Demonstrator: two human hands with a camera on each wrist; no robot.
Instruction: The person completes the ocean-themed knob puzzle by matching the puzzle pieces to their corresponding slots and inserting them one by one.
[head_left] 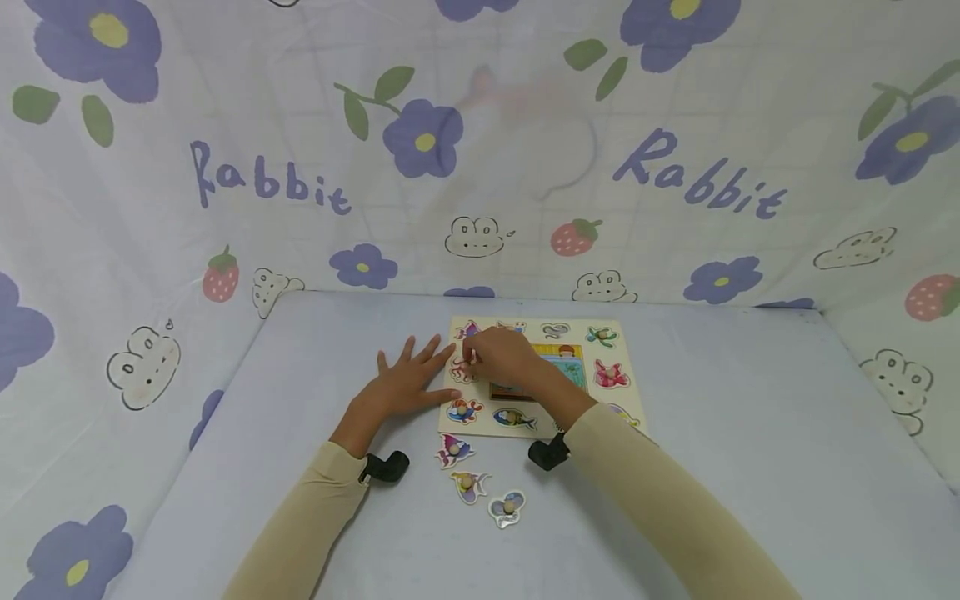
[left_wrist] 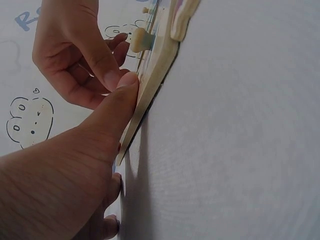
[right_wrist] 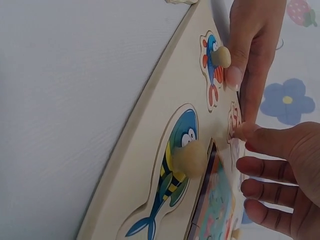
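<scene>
A wooden knobbed puzzle board [head_left: 551, 427] with sea-animal pieces lies on the table. My left hand [head_left: 405, 385] is spread at its left edge, the thumb resting on the rim near the crab piece [right_wrist: 212, 70]. Over the board's left side, my right hand [head_left: 501, 358] pinches the small knob of a red-and-white octopus-like piece [right_wrist: 233, 120], which lies at its slot. The fingers partly hide it, so its seating cannot be told. Nearer the right wrist is the blue-and-yellow striped fish piece [right_wrist: 172, 155], set in the board with its round knob up.
Three loose pieces lie in front of the board: a purple-and-red fish [head_left: 454, 450], a yellow-and-purple fish [head_left: 468, 485] and a grey-blue piece [head_left: 507, 507]. A red piece [head_left: 611, 374] and a green turtle piece [head_left: 602, 335] sit on the board's right. Behind hangs a printed curtain [head_left: 517, 167].
</scene>
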